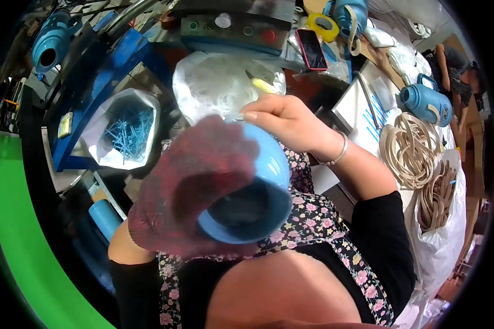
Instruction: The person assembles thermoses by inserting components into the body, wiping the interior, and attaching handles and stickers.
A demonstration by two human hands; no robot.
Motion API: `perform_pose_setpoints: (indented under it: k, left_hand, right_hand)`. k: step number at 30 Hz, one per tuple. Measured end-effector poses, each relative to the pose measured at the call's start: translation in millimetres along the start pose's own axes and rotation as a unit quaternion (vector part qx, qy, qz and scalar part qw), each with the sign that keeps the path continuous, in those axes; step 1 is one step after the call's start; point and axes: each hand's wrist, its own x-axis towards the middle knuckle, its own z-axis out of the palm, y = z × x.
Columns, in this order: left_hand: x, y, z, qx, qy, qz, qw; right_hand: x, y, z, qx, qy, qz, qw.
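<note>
Left hand (189, 183), in dark red glove, fingers wrapped round blue plastic shell (252, 192) at frame centre; right hand (285, 120) at 12 o'clock, fingers pinched on yellow-handled knife (262, 85); trimming judged under way; finished-looking blue jugs (425, 101) at 2 o'clock on desk (357, 107).

Phone (312, 49) behind bag (225, 82); coils (409, 148) right.

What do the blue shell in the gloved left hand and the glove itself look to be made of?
The blue shell looks like moulded plastic: smooth, even colour, soft sheen, hollow with a rounded rim. The glove on the left hand looks like knitted fabric, dark red and fuzzy, matte, though it is blurred. The bare right hand wears a shiny bracelet, probably metal.
</note>
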Motion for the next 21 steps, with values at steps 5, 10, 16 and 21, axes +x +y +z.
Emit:
perform_pose_setpoints:
  k: [5,10,16,21]
  left_hand:
    - [-9,-31,28,-0.112,0.099,-0.035,0.988]
    - [11,-26,19,0.107,-0.006,0.100,0.989]
    - [22,-13,15,0.153,0.001,0.086,0.985]
    - [17,-15,24,0.108,0.002,0.087,0.990]
  right_hand:
    - [-32,-47,-34,-0.159,0.045,-0.276,0.947]
    - [-48,-83,-15,-0.339,-0.150,-0.375,0.850]
    - [-71,-91,-6,-0.470,-0.030,-0.328,0.819]
    - [-68,-90,-1,-0.506,-0.094,-0.283,0.809]
